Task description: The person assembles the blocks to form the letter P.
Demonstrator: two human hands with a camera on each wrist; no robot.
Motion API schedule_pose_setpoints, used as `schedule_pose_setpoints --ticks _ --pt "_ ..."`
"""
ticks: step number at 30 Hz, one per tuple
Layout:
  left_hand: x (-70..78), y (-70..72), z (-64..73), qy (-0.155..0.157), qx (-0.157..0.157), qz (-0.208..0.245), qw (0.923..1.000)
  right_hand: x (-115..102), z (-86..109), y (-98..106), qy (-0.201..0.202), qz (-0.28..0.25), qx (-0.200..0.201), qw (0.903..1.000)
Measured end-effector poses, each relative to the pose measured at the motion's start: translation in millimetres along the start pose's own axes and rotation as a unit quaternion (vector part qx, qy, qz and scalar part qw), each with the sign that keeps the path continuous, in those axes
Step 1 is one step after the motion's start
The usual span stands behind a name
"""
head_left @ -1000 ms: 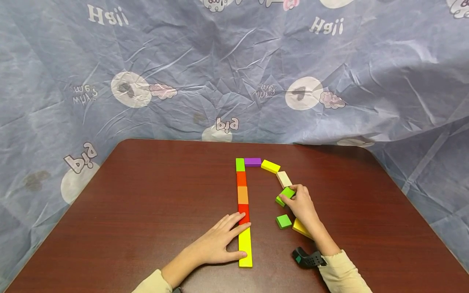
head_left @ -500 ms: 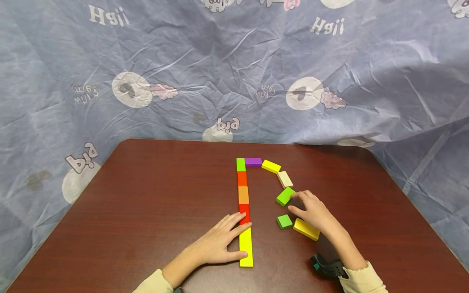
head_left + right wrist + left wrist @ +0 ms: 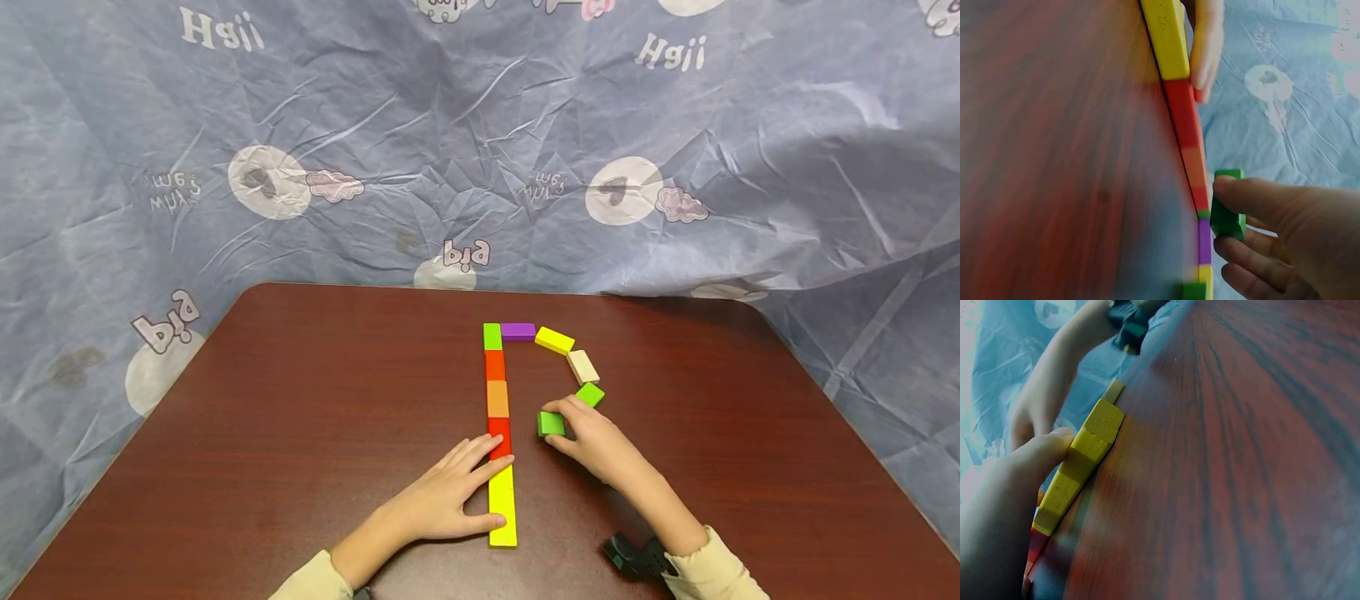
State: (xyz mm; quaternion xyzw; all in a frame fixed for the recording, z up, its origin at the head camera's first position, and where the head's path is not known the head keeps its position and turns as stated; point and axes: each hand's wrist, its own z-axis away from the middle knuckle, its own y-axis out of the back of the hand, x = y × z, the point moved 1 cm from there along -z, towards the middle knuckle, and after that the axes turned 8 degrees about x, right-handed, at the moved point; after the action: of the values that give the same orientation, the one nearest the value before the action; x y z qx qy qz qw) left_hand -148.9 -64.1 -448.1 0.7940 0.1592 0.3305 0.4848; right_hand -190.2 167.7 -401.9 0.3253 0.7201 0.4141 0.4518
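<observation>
My left hand (image 3: 446, 492) rests with spread fingers on the lower end of a straight column, touching the red block (image 3: 499, 433) and the yellow block (image 3: 502, 496). In the left wrist view the thumb lies against the side of that yellow block (image 3: 1079, 465). My right hand (image 3: 600, 442) pinches a small green block (image 3: 551, 424) between thumb and fingers, right of the column. The right wrist view shows this green block (image 3: 1227, 209) held at the fingertips. Just behind the right hand lies another green block (image 3: 590, 394), partly covered by the fingers.
Above the left hand the column continues with orange (image 3: 498, 399), red (image 3: 495, 365) and green (image 3: 492, 337) blocks. From its top a purple block (image 3: 518, 332), a yellow block (image 3: 555, 340) and a cream block (image 3: 583, 367) curve right on the brown table (image 3: 360, 375).
My right hand let go of the upper green block, then picked up the lower green one and carried it left and away from me. The left hand stays put. The separate yellow block is hidden now.
</observation>
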Motion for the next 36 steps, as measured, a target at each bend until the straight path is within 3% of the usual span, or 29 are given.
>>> schedule_pose_setpoints --ticks 3,7,20,27,32,36 --pt "0.6 0.1 0.0 0.002 -0.002 0.001 1.0 -8.7 -15.1 -10.2 -0.015 -0.009 -0.012 0.9998" --pt "0.7 -0.4 -0.6 -0.001 -0.003 -0.002 1.0 -13.9 -27.4 -21.2 -0.006 -0.009 -0.023 0.9997" --pt "-1.6 -0.8 -1.1 -0.003 -0.005 -0.007 1.0 -9.3 -31.0 -27.7 0.02 -0.042 -0.036 0.9983" --pt "-1.8 -1.5 -1.1 0.001 -0.005 -0.003 1.0 0.1 -12.8 1.2 -0.017 -0.01 -0.046 0.9987" --pt "-0.7 -1.1 -0.8 -0.002 -0.001 -0.005 1.0 20.6 12.1 27.2 -0.008 0.036 -0.042 0.9985" --pt "-1.0 -1.0 -0.3 -0.004 0.001 -0.007 1.0 37.3 34.8 44.0 0.009 0.036 -0.058 0.9976"
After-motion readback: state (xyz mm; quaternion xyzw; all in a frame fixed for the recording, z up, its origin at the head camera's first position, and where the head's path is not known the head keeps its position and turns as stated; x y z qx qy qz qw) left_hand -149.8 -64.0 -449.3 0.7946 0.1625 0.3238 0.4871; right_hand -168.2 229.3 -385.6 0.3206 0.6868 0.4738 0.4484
